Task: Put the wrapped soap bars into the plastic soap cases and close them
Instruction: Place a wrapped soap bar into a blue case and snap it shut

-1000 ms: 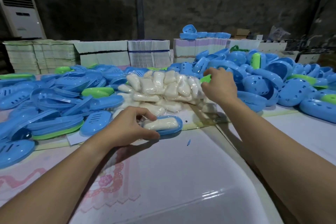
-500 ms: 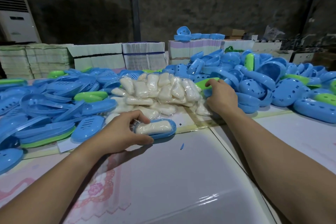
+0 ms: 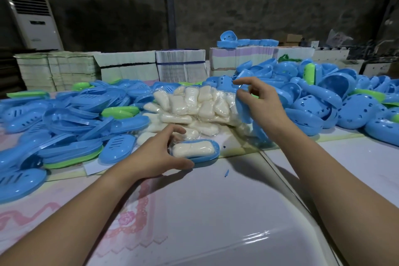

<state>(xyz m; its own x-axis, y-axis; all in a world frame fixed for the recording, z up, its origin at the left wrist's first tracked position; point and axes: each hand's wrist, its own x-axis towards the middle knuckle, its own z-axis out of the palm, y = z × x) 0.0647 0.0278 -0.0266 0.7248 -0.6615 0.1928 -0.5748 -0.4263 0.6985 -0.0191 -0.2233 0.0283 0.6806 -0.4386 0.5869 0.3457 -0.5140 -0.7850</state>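
Note:
A blue soap case base point(image 3: 207, 156) lies on the table near its middle with a wrapped white soap bar point(image 3: 192, 149) in it. My left hand point(image 3: 157, 155) grips the left end of this base, thumb in front and fingers behind. My right hand point(image 3: 261, 106) is raised over the right edge of the heap of wrapped soap bars point(image 3: 190, 106) and holds a blue case lid point(image 3: 244, 110) against its palm, with index finger and thumb spread. How the hidden fingers grip the lid is hard to see.
Slotted blue and green case bases point(image 3: 64, 119) are heaped on the left. Domed blue lids with holes point(image 3: 323, 103) are heaped on the right. Stacks of flat cartons point(image 3: 129, 65) line the back of the white table point(image 3: 216, 211). A small blue chip point(image 3: 226, 173) lies near the case.
My right hand left the green piece at the pile's edge and rose toward the middle, now with a blue lid. My left hand stays on the filled base.

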